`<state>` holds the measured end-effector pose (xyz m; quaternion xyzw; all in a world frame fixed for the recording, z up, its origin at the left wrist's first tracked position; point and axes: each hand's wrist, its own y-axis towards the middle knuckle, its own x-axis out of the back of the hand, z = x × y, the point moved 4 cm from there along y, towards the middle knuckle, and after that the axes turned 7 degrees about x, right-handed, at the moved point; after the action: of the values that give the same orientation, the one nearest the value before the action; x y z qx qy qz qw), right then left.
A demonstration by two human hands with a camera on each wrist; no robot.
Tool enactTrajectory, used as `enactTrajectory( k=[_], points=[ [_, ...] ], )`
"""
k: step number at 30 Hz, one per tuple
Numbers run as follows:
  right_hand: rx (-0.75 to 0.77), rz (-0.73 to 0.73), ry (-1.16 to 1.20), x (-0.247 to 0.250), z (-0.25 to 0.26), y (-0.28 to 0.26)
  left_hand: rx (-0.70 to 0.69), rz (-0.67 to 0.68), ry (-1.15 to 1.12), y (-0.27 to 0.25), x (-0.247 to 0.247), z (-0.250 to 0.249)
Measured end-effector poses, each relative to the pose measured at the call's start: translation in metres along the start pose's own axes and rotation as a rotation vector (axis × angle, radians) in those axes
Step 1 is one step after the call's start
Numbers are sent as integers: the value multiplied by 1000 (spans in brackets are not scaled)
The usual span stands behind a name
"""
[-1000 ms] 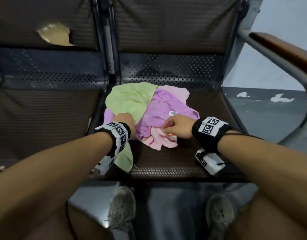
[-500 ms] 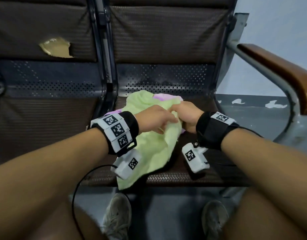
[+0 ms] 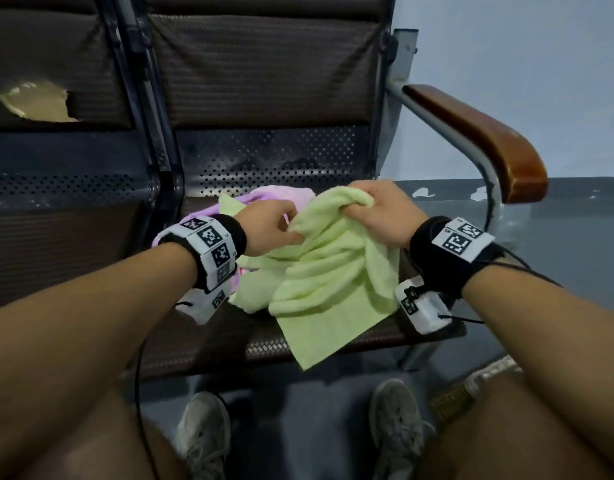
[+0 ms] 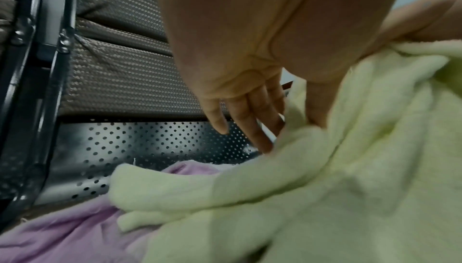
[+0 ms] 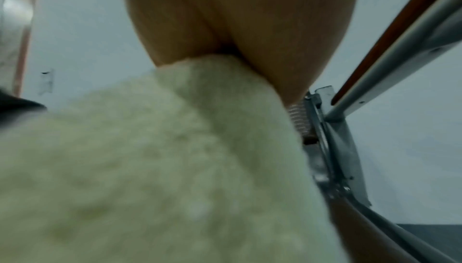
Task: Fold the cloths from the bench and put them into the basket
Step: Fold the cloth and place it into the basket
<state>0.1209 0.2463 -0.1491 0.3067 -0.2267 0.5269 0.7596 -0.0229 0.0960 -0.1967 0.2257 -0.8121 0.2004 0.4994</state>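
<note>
A person faces a dark metal bench (image 3: pixel 194 344) and holds a light green cloth (image 3: pixel 330 278) up over its seat with both hands. The right hand (image 3: pixel 378 216) is closed tightly around a bunched upper edge of the green cloth. The left hand (image 3: pixel 267 226) pinches a fold just beside it, its other fingers (image 4: pixel 252 121) held loosely straight. The cloth hangs crumpled, one corner dangling past the seat's front edge. A pink cloth (image 3: pixel 285 195) lies on the seat behind and beneath it.
</note>
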Motion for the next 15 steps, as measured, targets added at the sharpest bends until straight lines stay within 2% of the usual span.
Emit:
enactTrajectory(
  k=[3,9,12,15],
  points=[
    [-91,-156,-122,17,-24,-8,-3,-131,-83,4,13,0],
    [-236,-143,-193,16,-46,-10,-57,-254,-230,-1,18,-25],
    [-264,-219,-51,14,-43,-2,-51,-214,-274,-3,23,-26],
    [-234,-324,-15,16,-40,5,-9,-112,-175,-6,23,-18]
  ],
)
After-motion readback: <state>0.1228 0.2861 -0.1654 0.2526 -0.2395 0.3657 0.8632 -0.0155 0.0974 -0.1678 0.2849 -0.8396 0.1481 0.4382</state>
